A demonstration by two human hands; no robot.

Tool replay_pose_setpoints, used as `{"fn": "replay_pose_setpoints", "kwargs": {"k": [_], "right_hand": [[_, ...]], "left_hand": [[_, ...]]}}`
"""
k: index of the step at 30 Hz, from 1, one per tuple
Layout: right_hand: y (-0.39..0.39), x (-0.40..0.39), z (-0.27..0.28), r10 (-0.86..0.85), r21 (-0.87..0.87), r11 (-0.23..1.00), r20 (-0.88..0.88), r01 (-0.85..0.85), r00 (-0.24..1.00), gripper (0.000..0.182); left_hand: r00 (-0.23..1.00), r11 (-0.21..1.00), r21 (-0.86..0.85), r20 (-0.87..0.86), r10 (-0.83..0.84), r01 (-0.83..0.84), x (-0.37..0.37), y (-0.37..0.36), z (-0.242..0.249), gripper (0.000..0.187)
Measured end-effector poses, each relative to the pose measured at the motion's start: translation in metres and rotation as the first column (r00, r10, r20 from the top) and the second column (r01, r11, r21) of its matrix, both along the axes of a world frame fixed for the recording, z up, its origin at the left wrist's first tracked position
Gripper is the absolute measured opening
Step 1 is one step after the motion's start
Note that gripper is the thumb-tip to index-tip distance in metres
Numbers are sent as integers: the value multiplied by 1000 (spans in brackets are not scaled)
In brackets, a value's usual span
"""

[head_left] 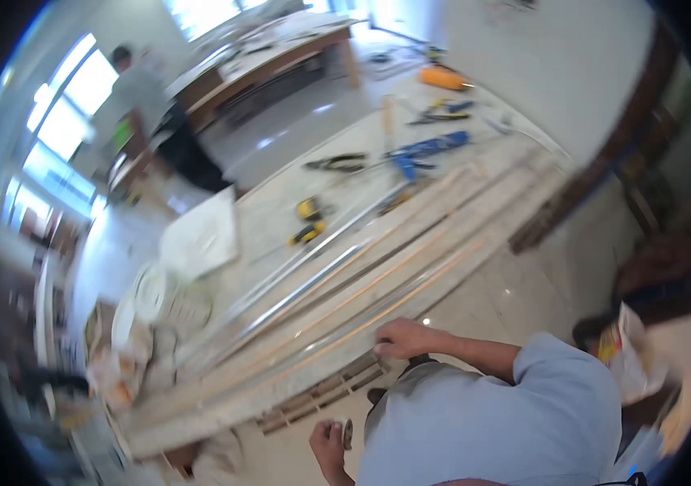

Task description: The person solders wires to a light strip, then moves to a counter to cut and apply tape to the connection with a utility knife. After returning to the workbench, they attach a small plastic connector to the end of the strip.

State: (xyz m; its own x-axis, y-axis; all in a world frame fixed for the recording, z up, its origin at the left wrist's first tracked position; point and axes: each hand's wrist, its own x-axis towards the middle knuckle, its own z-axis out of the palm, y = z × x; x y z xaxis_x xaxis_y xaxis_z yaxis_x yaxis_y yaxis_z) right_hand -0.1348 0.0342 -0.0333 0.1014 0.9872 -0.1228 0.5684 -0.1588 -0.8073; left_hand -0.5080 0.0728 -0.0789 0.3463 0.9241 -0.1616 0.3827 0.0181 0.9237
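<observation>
My left hand (pixel 328 445), low in the head view, is closed around a small round object (pixel 347 435) that looks like a roll of tape. My right hand (pixel 399 338) is at the near edge of the worktable (pixel 268 405), fingers curled; blur hides whether anything is in them. Long metal and wooden strips (pixel 337 296) lie along the tabletop beside it. Farther back on the table are a blue caulking gun (pixel 430 148), black-handled pliers (pixel 335 162) and yellow-and-black tools (pixel 309 219).
An orange bottle (pixel 442 78) lies at the table's far end. A white panel (pixel 199 233), a white tub (pixel 153 293) and bags (pixel 120 374) crowd the left end. Another person (pixel 139 105) stands beyond, near a second table (pixel 268 57). A dark beam (pixel 564 198) leans at right.
</observation>
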Motion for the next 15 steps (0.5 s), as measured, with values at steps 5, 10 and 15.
{"fn": "replay_pose_setpoints", "kwargs": {"k": [5,10,15], "right_hand": [[-35,34,24,-173,-9,985,-138,173,975,32],[-95,194,58,-522,185,852,230,490,821,30],[-52,442,120,-789,396,615,329,683,519,31]], "left_hand": [[1000,900,-435,10,-26,28,42,20,21,9],[941,854,-496,-190,-282,155,55,43,16,16],[924,918,-393,-328,-195,55,49,-6,8,16]]}}
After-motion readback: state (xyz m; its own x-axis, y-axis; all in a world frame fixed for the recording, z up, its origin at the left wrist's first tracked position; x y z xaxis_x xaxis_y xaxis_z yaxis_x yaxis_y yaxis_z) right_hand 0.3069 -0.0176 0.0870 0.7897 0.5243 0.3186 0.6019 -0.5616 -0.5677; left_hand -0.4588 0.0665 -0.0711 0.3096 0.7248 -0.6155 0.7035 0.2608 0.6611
